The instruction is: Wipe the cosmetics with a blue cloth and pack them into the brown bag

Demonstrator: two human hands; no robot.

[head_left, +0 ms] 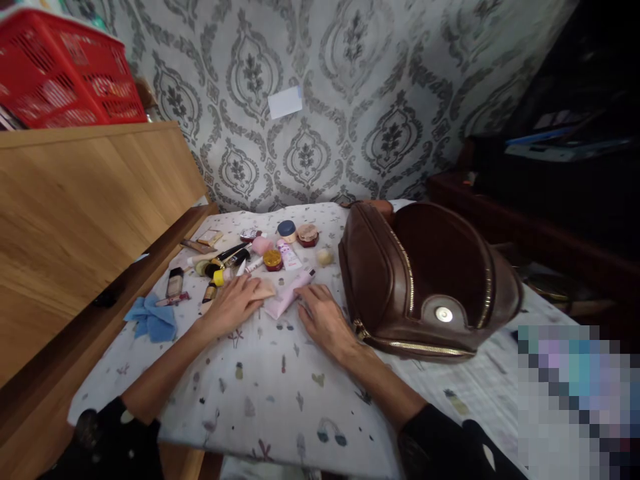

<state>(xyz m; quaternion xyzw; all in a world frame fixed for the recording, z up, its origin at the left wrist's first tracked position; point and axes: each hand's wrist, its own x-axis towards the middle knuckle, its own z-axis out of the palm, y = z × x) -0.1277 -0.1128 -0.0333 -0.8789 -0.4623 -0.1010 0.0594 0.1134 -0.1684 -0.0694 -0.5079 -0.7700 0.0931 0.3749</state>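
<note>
Left hand (pixel 233 307), loosely spread, touches one peach item (pixel 265 290); right hand (pixel 325 321), likewise, one tube (pixel 286 296).

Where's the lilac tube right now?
Head view, near the middle: the lilac tube lies aslant on the patterned cloth, between the left hand and right hand, left of the brown bag.

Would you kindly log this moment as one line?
left hand: touching peach item | right hand: touching pink squeeze tube | brown handbag: unzipped, open
</note>
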